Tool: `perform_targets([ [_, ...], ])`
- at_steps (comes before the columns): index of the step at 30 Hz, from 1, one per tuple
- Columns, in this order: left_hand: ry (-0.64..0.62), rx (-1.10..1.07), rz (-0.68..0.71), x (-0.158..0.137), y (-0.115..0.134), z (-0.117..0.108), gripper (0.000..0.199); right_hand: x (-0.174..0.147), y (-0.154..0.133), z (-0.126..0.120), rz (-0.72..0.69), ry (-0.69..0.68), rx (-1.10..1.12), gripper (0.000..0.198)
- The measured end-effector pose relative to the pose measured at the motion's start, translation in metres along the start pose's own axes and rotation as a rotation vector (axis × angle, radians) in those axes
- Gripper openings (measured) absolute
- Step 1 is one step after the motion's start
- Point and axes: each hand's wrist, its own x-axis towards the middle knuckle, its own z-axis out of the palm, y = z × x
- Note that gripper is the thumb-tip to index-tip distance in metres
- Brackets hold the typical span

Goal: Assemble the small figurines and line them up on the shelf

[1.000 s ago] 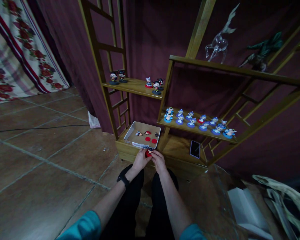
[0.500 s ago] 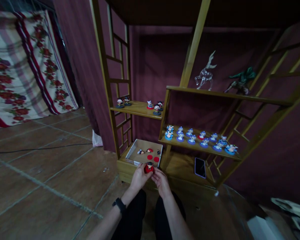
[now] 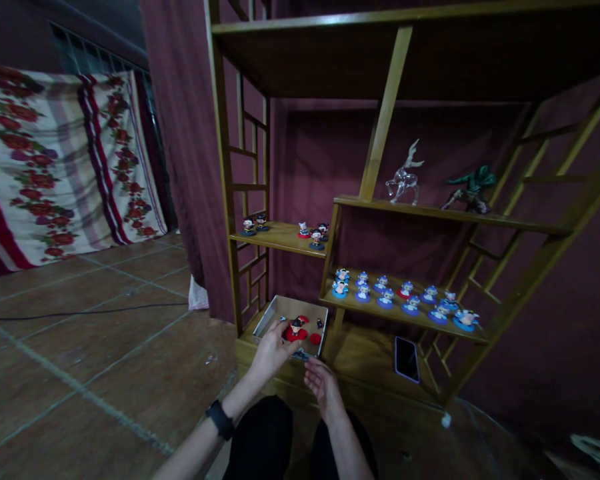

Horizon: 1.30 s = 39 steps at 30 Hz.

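Note:
My left hand (image 3: 271, 349) grips a small dark-haired figurine (image 3: 296, 325) on a red round base, thumb and fingers at the base's edge. It is above the front of the shallow open box (image 3: 289, 305). Inside the box lie a red disc (image 3: 315, 339) and a small dark piece (image 3: 320, 323); the left hand and figurine hide other contents. My right hand (image 3: 322, 383) is just in front of the box, its fingers loosely curved and apart, with nothing in them.
A wooden display shelf (image 3: 280, 235) holds several dark-haired figurines. Several blue and purple figurines (image 3: 386, 298) stand on the lower right shelf. Higher up are a clear deer (image 3: 405, 177) and a green figure (image 3: 473, 189). A phone (image 3: 407, 359) lies on the bottom board.
My left hand has carried the figurine forward over the box, away from my right hand. The right fingers have come off it and opened. The view has tilted upward.

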Motion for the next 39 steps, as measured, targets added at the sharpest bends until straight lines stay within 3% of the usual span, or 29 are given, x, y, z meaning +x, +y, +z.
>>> perform_targets([
  [6,0.025,0.065,0.065,0.018,0.020,-0.025,0.041,-0.004,-0.004,0.002,0.011,0.012,-0.012,0.034],
  [10,0.019,0.130,0.097,0.019,0.025,-0.028,0.038,-0.003,-0.005,0.003,0.013,0.004,-0.008,0.033],
  [24,-0.100,0.305,0.160,-0.014,0.032,-0.001,0.035,-0.011,-0.014,0.012,-0.044,-0.166,0.095,0.028],
  [30,-0.212,0.407,0.161,-0.033,0.020,0.021,0.033,-0.007,-0.012,0.014,-0.084,-0.075,0.057,0.019],
  [39,-0.255,0.469,0.225,-0.046,0.010,0.035,0.028,-0.002,-0.007,0.005,-0.081,-0.114,0.060,0.016],
])
